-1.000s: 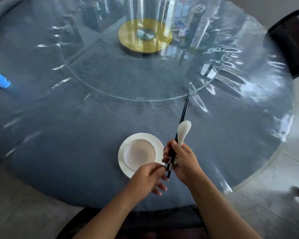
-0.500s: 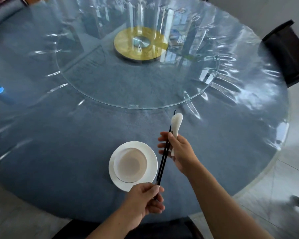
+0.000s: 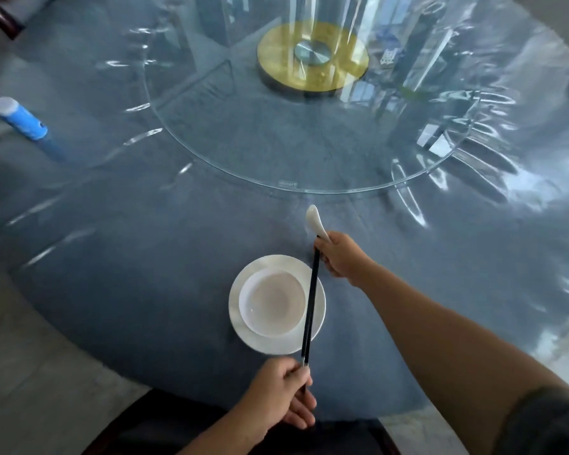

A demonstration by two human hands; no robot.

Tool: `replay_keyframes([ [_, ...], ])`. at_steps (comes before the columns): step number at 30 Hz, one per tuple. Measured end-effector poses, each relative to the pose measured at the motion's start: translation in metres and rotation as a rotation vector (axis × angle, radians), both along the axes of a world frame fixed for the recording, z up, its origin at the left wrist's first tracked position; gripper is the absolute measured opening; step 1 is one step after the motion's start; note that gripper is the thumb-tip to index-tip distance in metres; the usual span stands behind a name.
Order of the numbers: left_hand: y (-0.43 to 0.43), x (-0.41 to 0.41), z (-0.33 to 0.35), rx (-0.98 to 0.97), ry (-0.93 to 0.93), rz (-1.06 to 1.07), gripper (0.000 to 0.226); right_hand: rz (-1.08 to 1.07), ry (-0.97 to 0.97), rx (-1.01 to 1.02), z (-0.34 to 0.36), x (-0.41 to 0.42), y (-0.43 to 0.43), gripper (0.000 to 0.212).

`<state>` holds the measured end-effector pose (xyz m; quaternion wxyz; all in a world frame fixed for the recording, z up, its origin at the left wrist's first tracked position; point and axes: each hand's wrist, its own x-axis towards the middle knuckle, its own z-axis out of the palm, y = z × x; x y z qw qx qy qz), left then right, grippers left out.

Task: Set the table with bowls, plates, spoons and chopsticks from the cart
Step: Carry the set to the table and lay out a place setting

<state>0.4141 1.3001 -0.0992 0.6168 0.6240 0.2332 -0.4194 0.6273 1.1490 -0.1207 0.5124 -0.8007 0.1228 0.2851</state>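
Observation:
A white bowl (image 3: 273, 302) sits on a white plate (image 3: 240, 323) near the front edge of the round grey table (image 3: 145, 274). A pair of black chopsticks (image 3: 312, 297) stretches over the plate's right side. My left hand (image 3: 281, 394) pinches their near end by the table edge. My right hand (image 3: 340, 254) holds their far tips and also grips the handle of a white spoon (image 3: 314, 221), whose bowl points away towards the glass turntable.
A glass turntable (image 3: 309, 126) on a gold hub (image 3: 312, 55) fills the table's middle. A blue tube (image 3: 20, 118) lies at the far left. Clear plastic covers the tabletop. A dark chair (image 3: 165, 428) is below my left hand; another chair corner shows at the top left.
My hands have drawn apart: the left slid down to the chopsticks' near end, the right moved away to their far tips with the spoon. The chopsticks now lie over the plate's right side.

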Motion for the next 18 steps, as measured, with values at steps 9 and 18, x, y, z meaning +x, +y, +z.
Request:
replay_keyframes([
  [9, -0.003, -0.006, -0.014, -0.026, 0.046, 0.012, 0.027, 0.042, -0.095, -0.162, -0.007, -0.003, 0.008, 0.027],
  [18, -0.001, -0.007, -0.018, -0.042, 0.065, 0.051, 0.030, -0.024, -0.415, -0.393, 0.003, -0.040, -0.002, 0.038],
])
